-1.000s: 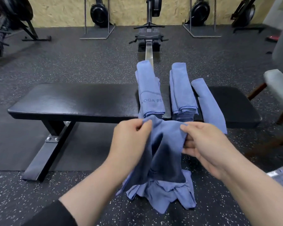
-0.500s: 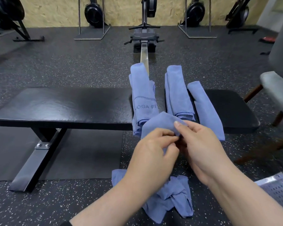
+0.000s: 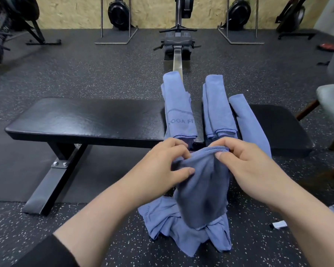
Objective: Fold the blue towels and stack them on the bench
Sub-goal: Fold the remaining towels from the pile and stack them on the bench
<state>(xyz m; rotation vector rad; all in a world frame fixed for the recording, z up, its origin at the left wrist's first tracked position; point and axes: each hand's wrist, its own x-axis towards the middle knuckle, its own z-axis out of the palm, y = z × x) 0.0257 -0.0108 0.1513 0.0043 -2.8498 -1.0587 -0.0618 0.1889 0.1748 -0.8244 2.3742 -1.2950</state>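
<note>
Head view shows the left hand (image 3: 162,162) and right hand (image 3: 245,160) pinching the top edge of a blue towel (image 3: 201,189) hanging near the bench (image 3: 85,122), mid-fold, so next, I judge, comes laying it beside the folded towels (image 3: 218,106).

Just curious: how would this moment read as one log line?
both hands pinch blue towel | folded towels on bench | folding underway

Single head-worn wide-angle view, looking forward and down. Both forearms enter from the near edge, close to the lens. Black padded worktop (image 3: 85,120) crosses mid-frame; rowing machine (image 3: 177,43) and far wall lie beyond. Edges bend from lens distortion.
</note>
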